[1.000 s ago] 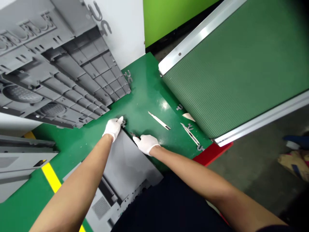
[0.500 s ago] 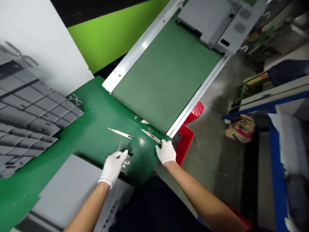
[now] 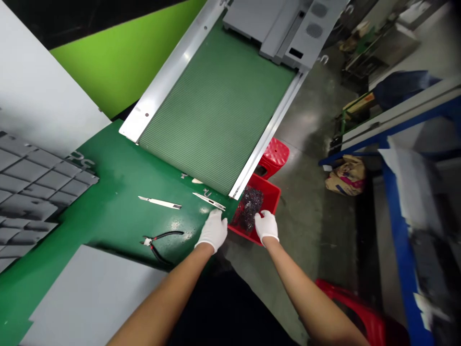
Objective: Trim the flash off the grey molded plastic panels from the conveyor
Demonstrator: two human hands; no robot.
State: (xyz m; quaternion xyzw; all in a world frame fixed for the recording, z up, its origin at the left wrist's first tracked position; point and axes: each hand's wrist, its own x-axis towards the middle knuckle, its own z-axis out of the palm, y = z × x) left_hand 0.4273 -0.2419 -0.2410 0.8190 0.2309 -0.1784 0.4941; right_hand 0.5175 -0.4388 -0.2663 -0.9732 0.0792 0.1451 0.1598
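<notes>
My left hand [image 3: 213,229], in a white glove, is at the right edge of the green tabletop [image 3: 118,202], just below the tweezers [image 3: 210,200]. Its thumb stands apart from the fingers, and I see nothing in it. My right hand [image 3: 267,226], also gloved, is over the near right rim of a red bin [image 3: 272,194] holding dark, shiny scraps [image 3: 251,206]. Its thumb and forefinger are apart, with no object visible between them. Left of my hands lie a white-handled craft knife [image 3: 160,202] and side cutters [image 3: 153,241] with spread handles.
A green conveyor belt [image 3: 216,110] with metal side rails slopes toward the tabletop, carrying a grey plastic housing [image 3: 266,24]. Grey panels [image 3: 97,283] lie at the left and front. A red stool [image 3: 275,153] stands behind the bin. Small grey bits lie near the belt's end.
My left hand has moved right, away from the side cutters, which now show fully. My right hand has gone from the table edge to the bin. The view has shifted to the right.
</notes>
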